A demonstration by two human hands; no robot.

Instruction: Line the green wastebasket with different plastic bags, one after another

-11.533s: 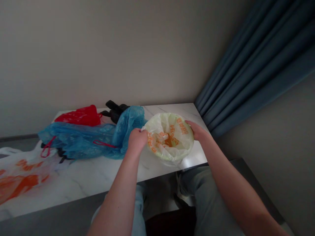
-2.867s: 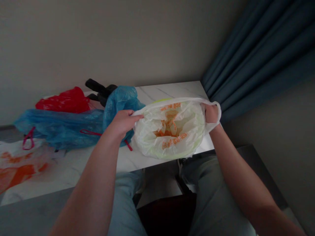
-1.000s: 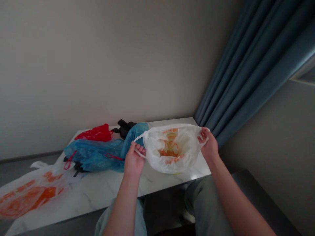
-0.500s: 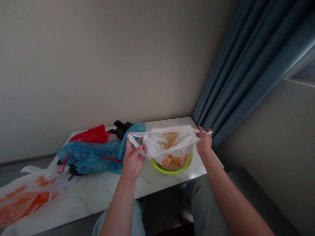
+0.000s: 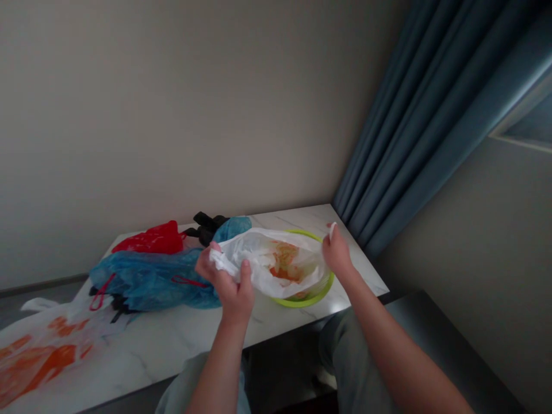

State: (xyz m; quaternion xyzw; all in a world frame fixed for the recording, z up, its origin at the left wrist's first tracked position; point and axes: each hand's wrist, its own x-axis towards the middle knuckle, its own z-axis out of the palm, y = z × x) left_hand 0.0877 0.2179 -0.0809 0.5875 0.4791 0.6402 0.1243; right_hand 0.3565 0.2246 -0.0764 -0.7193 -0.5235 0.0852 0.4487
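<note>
A white plastic bag (image 5: 263, 270) with orange print hangs stretched between my two hands, its mouth spread toward me. Its lower part sits inside a lime-green basket (image 5: 308, 301), whose rim shows behind and in front of it. My left hand (image 5: 230, 284) is closed on the bag's left handle, with the plastic bunched over the fingers and the thumb raised. On the other side, my right hand (image 5: 337, 250) is a fist around the right handle; a bit of white pokes out above it. Orange print shows through the bag's inside.
Blue plastic bags (image 5: 150, 279) with red drawstrings lie left on the marble-patterned table (image 5: 172, 339). Behind them are a red bag (image 5: 150, 238) and a black strapped item (image 5: 207, 229). Another white bag with orange print (image 5: 47, 351) lies front left. A blue curtain (image 5: 388, 138) hangs at right.
The bag's mouth has tipped open toward me, showing its inside. My right hand has moved left, and my left hand has gathered more plastic and turned.
</note>
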